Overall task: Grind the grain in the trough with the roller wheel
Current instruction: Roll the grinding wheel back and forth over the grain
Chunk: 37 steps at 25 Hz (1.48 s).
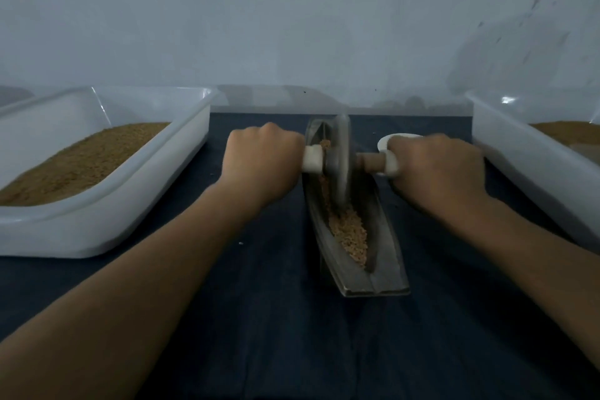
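Observation:
A long grey metal trough (388,273) lies on the dark cloth, running away from me. Tan grain (352,234) lies in its groove, mostly in the near half. A grey metal roller wheel (341,159) stands upright in the far half of the trough, with some grain stuck on its left side. An axle runs through it with white-wrapped grips on both ends. My left hand (263,159) grips the left handle (312,158). My right hand (435,166) grips the right handle (376,162).
A white plastic tub (107,198) holding brown grain stands at the left. Another white tub (526,153) with brown grain stands at the right edge. A small white dish (389,139) peeks out behind my right hand. A pale wall rises just behind the table.

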{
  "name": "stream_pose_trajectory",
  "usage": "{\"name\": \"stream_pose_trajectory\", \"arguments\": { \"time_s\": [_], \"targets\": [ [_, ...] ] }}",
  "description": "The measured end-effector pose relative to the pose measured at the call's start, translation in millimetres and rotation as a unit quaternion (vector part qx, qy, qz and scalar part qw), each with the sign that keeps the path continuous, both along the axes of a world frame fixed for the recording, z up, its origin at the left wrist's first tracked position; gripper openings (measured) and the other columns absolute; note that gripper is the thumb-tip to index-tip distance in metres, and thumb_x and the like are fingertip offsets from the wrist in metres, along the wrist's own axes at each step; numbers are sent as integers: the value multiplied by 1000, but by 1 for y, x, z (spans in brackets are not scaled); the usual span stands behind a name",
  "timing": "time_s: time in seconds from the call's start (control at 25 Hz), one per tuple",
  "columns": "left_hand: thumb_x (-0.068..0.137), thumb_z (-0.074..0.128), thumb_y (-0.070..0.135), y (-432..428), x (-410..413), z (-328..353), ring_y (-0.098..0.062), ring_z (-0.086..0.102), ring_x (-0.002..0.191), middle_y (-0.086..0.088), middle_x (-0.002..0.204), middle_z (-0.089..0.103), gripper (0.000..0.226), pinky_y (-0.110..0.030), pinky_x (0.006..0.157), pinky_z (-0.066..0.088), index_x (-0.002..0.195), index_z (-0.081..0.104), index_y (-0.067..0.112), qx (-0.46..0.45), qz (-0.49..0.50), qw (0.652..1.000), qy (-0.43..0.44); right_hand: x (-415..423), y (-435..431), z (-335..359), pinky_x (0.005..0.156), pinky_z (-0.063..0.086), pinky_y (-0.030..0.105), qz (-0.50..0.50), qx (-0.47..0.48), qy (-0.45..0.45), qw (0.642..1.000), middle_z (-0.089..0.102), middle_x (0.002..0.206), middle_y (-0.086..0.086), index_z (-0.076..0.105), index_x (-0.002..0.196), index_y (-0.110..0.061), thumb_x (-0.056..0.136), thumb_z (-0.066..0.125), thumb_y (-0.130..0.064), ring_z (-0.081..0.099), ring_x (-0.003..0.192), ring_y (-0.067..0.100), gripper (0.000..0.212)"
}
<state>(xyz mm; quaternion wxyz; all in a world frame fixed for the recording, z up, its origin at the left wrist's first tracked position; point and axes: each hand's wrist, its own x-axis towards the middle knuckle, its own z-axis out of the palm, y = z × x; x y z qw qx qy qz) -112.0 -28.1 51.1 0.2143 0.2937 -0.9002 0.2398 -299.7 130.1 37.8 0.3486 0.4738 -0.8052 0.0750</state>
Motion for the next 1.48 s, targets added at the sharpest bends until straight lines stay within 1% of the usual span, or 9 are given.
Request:
{"name": "stream_pose_trajectory", "arguments": {
  "time_s": [0.16,0.32,0.48,0.76,0.92,1.08,1.16,1.32,1.48],
  "targets": [
    [87,62,28,-14,-18,8,-21,41,60,1,69,41,6,-33,56,32,89,61,22,66,23,998,4,-7,-28,21,54,32,29,-9,67,-38,997,60,79,0,58,87,-27,92,65,-45,59,71,27,21],
    [72,73,24,16,20,-2,-13,15,42,6,53,26,33,-24,46,9,67,40,25,-42,-45,998,11,10,25,1,49,12,21,15,37,9,999,38,61,-9,41,69,-24,81,69,-35,36,52,23,32],
    [64,75,19,25,35,-6,-15,21,37,4,47,33,43,-20,48,9,63,32,22,-30,-60,998,21,15,46,-1,54,8,17,74,0,1,997,15,58,-14,33,67,-27,75,71,-32,26,48,20,39],
    [90,60,26,-9,-9,-3,-14,26,48,4,62,36,21,-29,47,18,78,43,23,45,25,998,41,-1,-22,25,60,29,32,-4,69,-31,997,60,78,-2,43,81,-29,93,61,-42,49,67,24,26],
    [71,74,26,15,24,-13,-10,12,43,7,52,26,39,-22,46,8,68,35,23,-23,-43,998,39,14,21,6,50,14,24,37,13,39,998,36,60,-8,45,67,-22,84,66,-35,31,53,22,29],
    [60,76,22,22,33,-9,-9,4,43,6,49,27,45,-18,49,7,63,31,22,-36,-64,997,33,9,43,-5,48,18,20,97,-25,26,995,18,58,-11,45,65,-21,78,60,-36,21,49,19,24],
    [72,72,22,10,15,-13,-12,13,43,5,53,30,32,-22,46,11,66,41,21,-19,-17,999,27,5,16,0,50,11,22,22,3,44,999,28,55,-10,49,69,-22,80,65,-31,23,47,18,21],
    [87,58,19,-16,-23,11,-23,43,60,1,69,43,4,-34,56,34,88,61,21,41,22,999,-3,-4,-28,19,57,30,31,-19,58,-71,996,60,81,1,55,88,-26,92,63,-32,58,74,29,11],
    [84,63,32,-7,3,2,-16,31,52,6,63,29,16,-31,52,28,79,48,30,30,-30,999,-6,5,10,8,47,13,23,16,36,-2,999,34,59,-10,47,71,-25,80,71,-32,26,49,9,27]
  ]
}}
